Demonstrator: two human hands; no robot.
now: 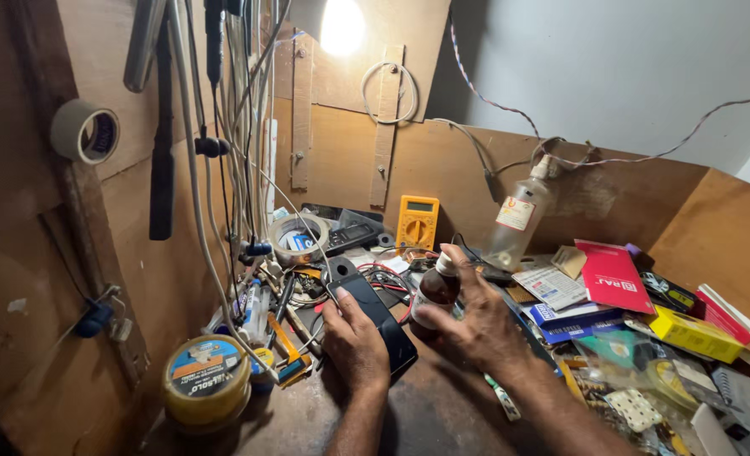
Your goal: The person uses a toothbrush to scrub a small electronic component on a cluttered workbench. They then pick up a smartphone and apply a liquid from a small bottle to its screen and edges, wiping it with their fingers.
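I am seeing my left hand lying across a black phone, its fingers curled over the left edge and pinning the slab flat against the brown bench top. My right hand is wrapping its fingers around a small dark bottle with a white cap, gripping it by the body and holding it upright just beside the phone's upper right corner. Both are sitting near the middle of the bench, in front of me.

Working outward, red and black leads are trailing behind the bottle toward a yellow multimeter standing against the back board. A clear spray bottle is leaning to its right. A roll of tape is resting behind the phone, and a round yellow tin is sitting at the near left. Coloured boxes and packets are crowding the right side. Cables are hanging down the left wall beside another tape roll.
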